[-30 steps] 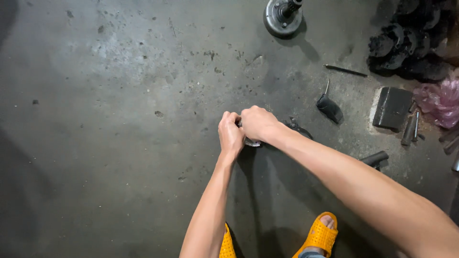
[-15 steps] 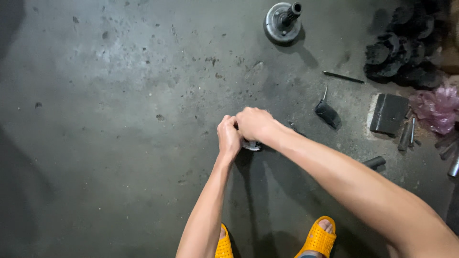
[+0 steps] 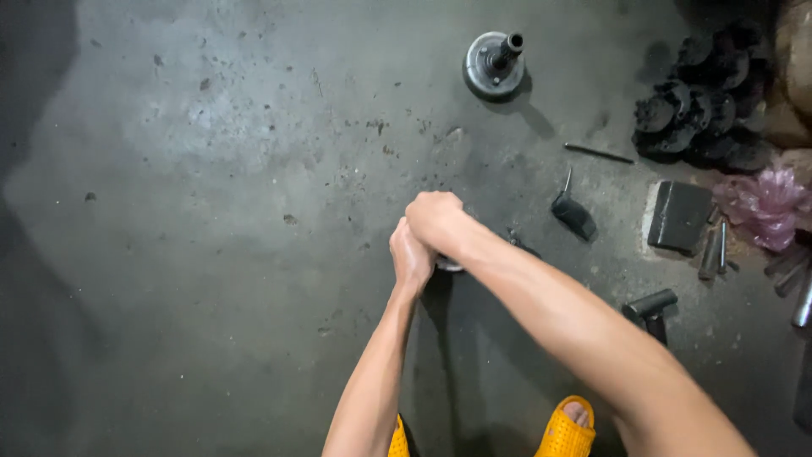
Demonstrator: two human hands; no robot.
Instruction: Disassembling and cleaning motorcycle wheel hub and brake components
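A: What fills the view?

B: A stained concrete floor point(image 3: 211, 169). At 1 o'clock lies a heap of dark gears point(image 3: 702, 110); at 12, a round flanged shaft point(image 3: 493, 63).

A: And the hands?

B: Dead centre. The right hand point(image 3: 436, 220) is fisted over the left hand point(image 3: 412, 258), both clenched around a small metal part point(image 3: 448, 266), mostly hidden, peeking out at their 4 o'clock.

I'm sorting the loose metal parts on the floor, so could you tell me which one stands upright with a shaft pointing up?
The round disc part at the top: its dark shaft sticks up, while the thin rod and short cylinder lie flat.
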